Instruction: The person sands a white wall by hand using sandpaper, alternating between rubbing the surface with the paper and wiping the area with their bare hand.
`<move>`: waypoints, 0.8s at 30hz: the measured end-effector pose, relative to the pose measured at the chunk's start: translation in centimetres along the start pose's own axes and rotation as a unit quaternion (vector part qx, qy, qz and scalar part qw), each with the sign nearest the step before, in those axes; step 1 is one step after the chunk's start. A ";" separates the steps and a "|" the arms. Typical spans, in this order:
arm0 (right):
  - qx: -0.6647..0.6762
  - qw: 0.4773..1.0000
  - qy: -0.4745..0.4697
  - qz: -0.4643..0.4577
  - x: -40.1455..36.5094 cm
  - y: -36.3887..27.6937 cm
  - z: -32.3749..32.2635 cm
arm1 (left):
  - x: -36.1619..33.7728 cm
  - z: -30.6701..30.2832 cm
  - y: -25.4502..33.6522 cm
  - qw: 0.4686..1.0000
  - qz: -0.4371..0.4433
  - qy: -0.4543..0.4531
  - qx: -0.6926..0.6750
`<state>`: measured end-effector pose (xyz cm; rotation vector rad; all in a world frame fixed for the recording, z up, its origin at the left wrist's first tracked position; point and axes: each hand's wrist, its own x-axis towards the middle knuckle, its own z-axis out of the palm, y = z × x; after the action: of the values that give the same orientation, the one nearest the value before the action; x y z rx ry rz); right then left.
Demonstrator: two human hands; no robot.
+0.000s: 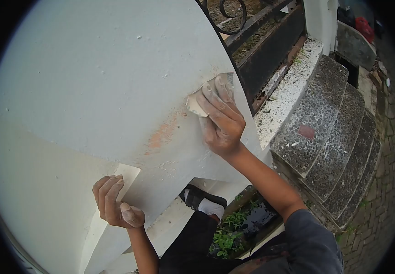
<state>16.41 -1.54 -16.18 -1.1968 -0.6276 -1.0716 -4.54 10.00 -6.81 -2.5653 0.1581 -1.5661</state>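
My right hand (222, 121) presses a folded piece of sandpaper (196, 105) flat against the white wall (92, 82), its fingers spread across the pale backing. Down and left of it, a worn patch (161, 132) shows orange-brown through the paint. White dust coats the fingers of both hands. My left hand (117, 203) is beside the corner of a white ledge (128, 172) low on the wall, with loosely bent fingers, the thumb apart and nothing visible in it.
A black metal gate (270, 55) borders the wall on the right. Beyond it are pebbled steps (316, 132) and a brick-paved path (389, 182). Below, my sandalled foot (204, 198) rests near a ditch with green plants (227, 239).
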 end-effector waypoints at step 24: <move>0.101 0.967 -0.189 -0.135 -1.1 -1.8 -0.8 | 0.5 0.7 0.2 0.999 -0.027 0.027 0.004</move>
<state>14.24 -1.96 -16.59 -1.1651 -1.1960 -0.9788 -3.74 9.76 -6.72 -2.5425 0.0887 -1.6531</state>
